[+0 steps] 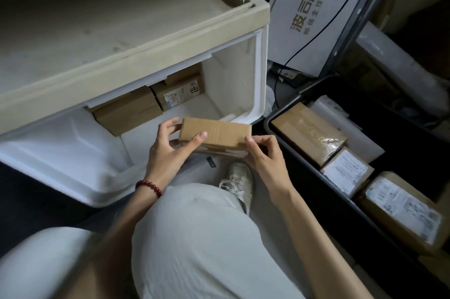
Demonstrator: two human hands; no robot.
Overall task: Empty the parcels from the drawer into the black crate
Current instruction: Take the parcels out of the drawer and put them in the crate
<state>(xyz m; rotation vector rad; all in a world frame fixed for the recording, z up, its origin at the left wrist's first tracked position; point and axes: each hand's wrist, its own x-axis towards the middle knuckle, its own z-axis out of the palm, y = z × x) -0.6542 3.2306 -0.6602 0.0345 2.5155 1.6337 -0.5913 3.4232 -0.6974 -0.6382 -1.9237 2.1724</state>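
Note:
A small brown cardboard parcel (215,134) is held over the front edge of the open white drawer (73,152). My left hand (170,147) grips its left end, thumb on top. My right hand (263,152) pinches its right lower corner. Further back in the drawer lie a plain brown parcel (126,111) and a labelled parcel (180,94), with another partly hidden behind them. The black crate (323,191) stands on the floor to the right and holds a taped brown box (309,133), a white-labelled box (345,172) and a larger labelled box (401,211).
The beige cabinet top (97,18) overhangs the drawer. A white printed board (314,13) with a black cable leans behind the crate. My knee in pale trousers (194,237) and a white shoe (238,181) fill the floor between drawer and crate.

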